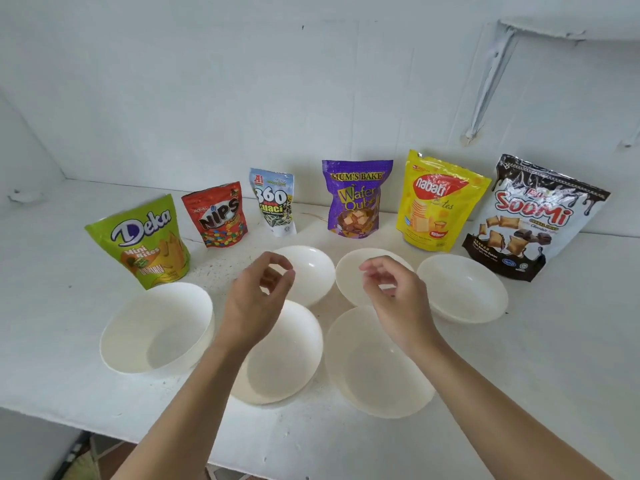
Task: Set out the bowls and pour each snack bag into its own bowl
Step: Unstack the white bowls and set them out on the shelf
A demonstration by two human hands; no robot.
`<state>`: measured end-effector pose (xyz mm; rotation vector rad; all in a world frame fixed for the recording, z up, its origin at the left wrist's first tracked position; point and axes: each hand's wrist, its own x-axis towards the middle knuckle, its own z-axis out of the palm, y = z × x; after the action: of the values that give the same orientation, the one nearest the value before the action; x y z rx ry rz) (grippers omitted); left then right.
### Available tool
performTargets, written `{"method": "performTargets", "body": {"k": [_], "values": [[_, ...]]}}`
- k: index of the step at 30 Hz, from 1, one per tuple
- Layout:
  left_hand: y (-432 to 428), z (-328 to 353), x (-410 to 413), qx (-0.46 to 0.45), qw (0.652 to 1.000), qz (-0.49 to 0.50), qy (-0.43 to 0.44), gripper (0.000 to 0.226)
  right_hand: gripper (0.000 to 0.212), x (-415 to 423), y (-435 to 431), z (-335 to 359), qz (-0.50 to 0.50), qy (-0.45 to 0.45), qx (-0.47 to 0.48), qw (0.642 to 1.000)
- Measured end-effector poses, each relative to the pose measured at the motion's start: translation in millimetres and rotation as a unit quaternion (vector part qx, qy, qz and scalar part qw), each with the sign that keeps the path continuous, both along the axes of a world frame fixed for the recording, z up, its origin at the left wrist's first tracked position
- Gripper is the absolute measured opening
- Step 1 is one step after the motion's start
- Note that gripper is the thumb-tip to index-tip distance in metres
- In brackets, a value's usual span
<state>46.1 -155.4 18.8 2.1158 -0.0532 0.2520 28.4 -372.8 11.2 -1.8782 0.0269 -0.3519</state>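
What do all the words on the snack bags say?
Green bag: "Deka", "Mini Bites"; the small print is blurred.
Red bag: "NIPS".
White bag: "A1", "360", "KUACI".
Purple bag: "MUM'S BAKE", "Wafer Qube", last letters hidden by a fold.
Yellow bag: "nabati", "Bites".
Black bag: "SOOMi", "Chocolate"; the rest is too small.
The six bowls, such as the left one, carry no words.

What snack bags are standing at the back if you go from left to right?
Green Deka Mini Bites bag → red Nips bag → white 360 Kuaci bag → purple Mum's Bake Wafer Qube bag → yellow Nabati Bites bag → black-and-white Soomi bag.
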Motion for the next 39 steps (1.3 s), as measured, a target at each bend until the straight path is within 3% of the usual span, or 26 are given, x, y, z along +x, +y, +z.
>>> {"method": "performTargets", "body": {"k": [6, 15, 20, 26, 30, 33, 39], "values": [[72.8, 11.9, -21.2, -0.029, 0.988, 0.149, -0.018, 0.008, 0.017, 29.3, 73.7, 8.4, 0.125, -0.011, -0.026, 0.992], [181.0, -13.8, -56.6, 0.125, 0.947, 0.295, 0.013, 0.024, 0.011, 56.0, 176.6, -3.8, 0.296, -0.047, -0.176, 0.938], [201.7, -38.1, -56.3, 0.108, 0.942, 0.31, 0.07, 0.013, 0.016, 71.7, 213.7, -14.2, 0.336, 0.005, -0.283, 0.898], [199.2, -55.0, -51.7, 0.061, 0.947, 0.273, 0.16, 0.017, 0.039, 82.9, 230.7, -22.0, 0.356, 0.097, -0.374, 0.851], [195.1, -56.1, -53.9, 0.051, 0.948, 0.261, 0.173, 0.03, 0.054, 81.3, 230.7, -22.0, 0.358, 0.115, -0.374, 0.848], [192.8, -47.7, -55.7, 0.047, 0.947, 0.28, 0.153, 0.039, 0.057, 77.6, 231.0, -15.2, 0.342, 0.092, -0.342, 0.87], [178.4, -0.6, -53.8, 0.013, 0.957, 0.288, 0.018, 0.041, 0.056, 70.9, 219.1, 18.4, 0.318, 0.062, -0.13, 0.937]]}}
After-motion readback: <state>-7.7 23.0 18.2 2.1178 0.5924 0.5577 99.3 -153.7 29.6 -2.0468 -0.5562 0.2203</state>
